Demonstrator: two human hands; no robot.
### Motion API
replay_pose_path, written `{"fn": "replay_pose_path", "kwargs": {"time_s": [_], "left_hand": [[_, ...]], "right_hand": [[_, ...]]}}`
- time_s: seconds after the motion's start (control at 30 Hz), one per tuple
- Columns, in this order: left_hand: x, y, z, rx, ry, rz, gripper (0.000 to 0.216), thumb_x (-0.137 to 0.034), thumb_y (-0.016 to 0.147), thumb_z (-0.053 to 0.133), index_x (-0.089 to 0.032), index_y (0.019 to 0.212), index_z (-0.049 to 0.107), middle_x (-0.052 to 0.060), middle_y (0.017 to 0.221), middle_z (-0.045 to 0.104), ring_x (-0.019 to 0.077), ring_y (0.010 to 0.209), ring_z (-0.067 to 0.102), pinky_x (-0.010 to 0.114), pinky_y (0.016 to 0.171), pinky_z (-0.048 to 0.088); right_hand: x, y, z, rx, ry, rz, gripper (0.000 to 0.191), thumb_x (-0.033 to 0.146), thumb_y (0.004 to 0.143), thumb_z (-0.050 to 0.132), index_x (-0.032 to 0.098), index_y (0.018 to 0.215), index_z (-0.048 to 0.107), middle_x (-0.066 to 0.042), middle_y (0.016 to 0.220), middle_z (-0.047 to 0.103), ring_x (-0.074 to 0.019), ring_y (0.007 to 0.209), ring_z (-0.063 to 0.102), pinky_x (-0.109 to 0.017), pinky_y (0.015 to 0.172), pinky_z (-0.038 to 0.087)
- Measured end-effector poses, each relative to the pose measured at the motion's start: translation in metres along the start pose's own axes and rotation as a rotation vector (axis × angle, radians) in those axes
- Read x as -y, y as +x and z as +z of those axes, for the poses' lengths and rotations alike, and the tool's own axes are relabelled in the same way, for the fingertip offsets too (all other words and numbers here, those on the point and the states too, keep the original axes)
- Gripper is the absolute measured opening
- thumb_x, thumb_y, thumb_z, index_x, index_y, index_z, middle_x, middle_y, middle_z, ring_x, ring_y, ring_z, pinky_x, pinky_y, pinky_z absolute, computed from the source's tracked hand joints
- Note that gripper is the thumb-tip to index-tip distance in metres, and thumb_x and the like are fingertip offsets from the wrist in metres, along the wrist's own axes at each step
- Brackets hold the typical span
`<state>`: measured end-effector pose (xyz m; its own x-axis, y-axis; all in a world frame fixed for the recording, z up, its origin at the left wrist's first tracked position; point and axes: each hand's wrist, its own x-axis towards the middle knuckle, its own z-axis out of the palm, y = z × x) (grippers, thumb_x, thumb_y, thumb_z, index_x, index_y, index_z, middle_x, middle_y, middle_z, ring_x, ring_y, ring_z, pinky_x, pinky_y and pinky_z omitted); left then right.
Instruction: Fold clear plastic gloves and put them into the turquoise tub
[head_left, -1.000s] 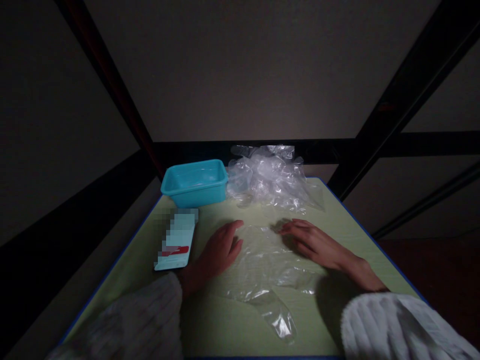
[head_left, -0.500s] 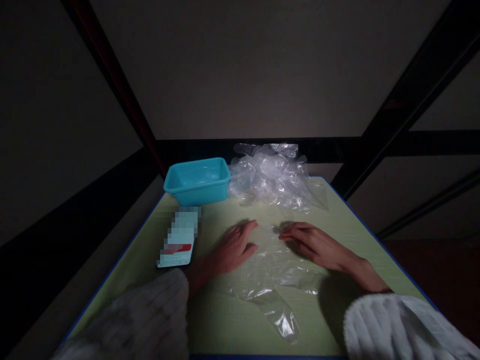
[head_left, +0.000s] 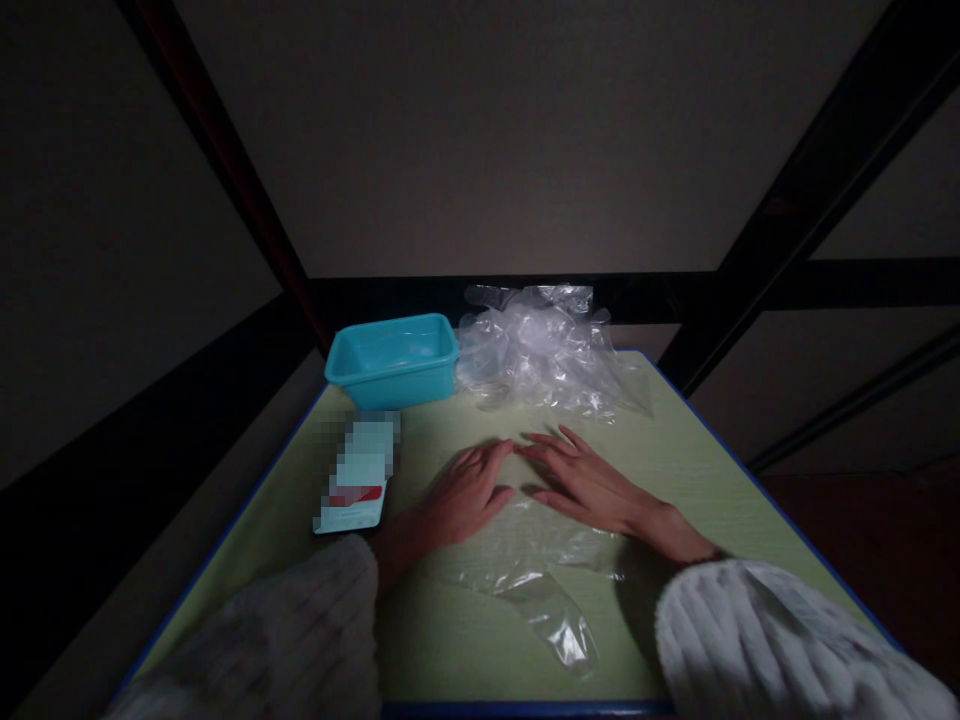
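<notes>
A clear disposable plastic glove (head_left: 517, 558) lies spread on the table in front of me, one finger of it pointing toward the near right. My left hand (head_left: 469, 492) rests on its left side, palm down, thumb held apart from the other fingers. Over the glove's far right part lies my right hand (head_left: 592, 487), flat with its fingers spread. The fingertips of both hands meet or nearly meet at the far end, and they hide that part of the glove. Neither hand grips anything.
A heap of clear plastic gloves (head_left: 544, 350) sits at the table's far edge. Left of it stands a turquoise plastic basin (head_left: 397, 385). A phone (head_left: 360, 480) with a lit, blurred screen lies by my left forearm. The greenish table (head_left: 697, 480) has a blue edge.
My right hand has moved left toward my left hand, and its fingers have spread out flat on the glove. My left hand has stayed in place.
</notes>
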<state>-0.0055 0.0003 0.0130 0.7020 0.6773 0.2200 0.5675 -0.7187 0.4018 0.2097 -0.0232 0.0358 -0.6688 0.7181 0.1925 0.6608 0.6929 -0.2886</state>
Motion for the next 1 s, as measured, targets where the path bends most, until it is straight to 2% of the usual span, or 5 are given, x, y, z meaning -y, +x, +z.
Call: {"fn": "replay_pose_path", "kwargs": {"time_s": [0.13,0.3,0.57,1.0], "left_hand": [[0.0,0.0,0.0,0.003,0.022,0.001,0.05,-0.017,0.083,0.053,-0.017,0.128,0.031,0.015,0.129,0.048,0.0265,0.12,0.047,0.043,0.099,0.038],[-0.002,0.002,-0.002,0.017,0.052,0.001,0.05,-0.016,0.082,0.054,-0.016,0.126,0.032,0.016,0.128,0.049,0.0268,0.118,0.047,0.042,0.099,0.037],[-0.003,0.002,-0.001,-0.022,0.051,0.006,0.046,-0.016,0.082,0.054,-0.019,0.124,0.035,0.013,0.125,0.053,0.0255,0.116,0.048,0.042,0.097,0.037],[0.0,0.002,-0.001,-0.01,0.092,0.029,0.049,-0.015,0.082,0.054,-0.016,0.126,0.033,0.015,0.127,0.051,0.0257,0.118,0.047,0.043,0.101,0.034]], "right_hand": [[0.0,0.002,0.001,0.013,-0.001,0.011,0.048,0.041,0.091,0.042,0.015,0.131,0.035,-0.016,0.134,0.047,-0.0272,0.132,0.031,-0.057,0.108,0.016],[0.001,0.001,-0.001,0.032,-0.022,0.04,0.047,0.043,0.092,0.041,0.012,0.127,0.039,-0.019,0.132,0.048,-0.0281,0.13,0.033,-0.055,0.107,0.02],[-0.002,-0.001,-0.004,0.011,0.012,0.043,0.043,0.042,0.091,0.043,0.015,0.124,0.043,-0.017,0.128,0.052,-0.0281,0.128,0.036,-0.055,0.106,0.023],[-0.008,-0.01,-0.012,0.034,-0.033,0.059,0.042,0.044,0.091,0.043,0.015,0.121,0.047,-0.016,0.13,0.051,-0.0279,0.127,0.038,-0.055,0.106,0.024]]}}
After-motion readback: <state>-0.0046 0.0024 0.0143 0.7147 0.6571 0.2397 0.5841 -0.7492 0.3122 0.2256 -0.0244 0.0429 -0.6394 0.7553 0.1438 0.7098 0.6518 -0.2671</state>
